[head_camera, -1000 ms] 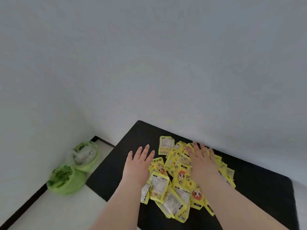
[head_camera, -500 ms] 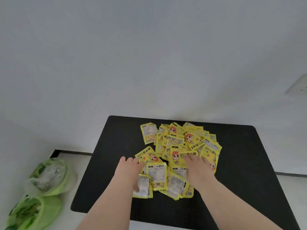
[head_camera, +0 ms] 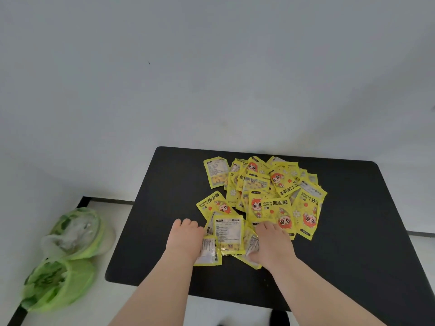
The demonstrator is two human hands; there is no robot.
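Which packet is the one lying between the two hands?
Find the black table, then the heap of yellow packets on it. At the heap's near edge, between the left hand and the right hand, lies the packet. It shows a white panel of tiny print, while those just behind it show a red-haired cartoon face.

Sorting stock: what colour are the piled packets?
The packets are bright yellow with a red-haired cartoon figure; head view.
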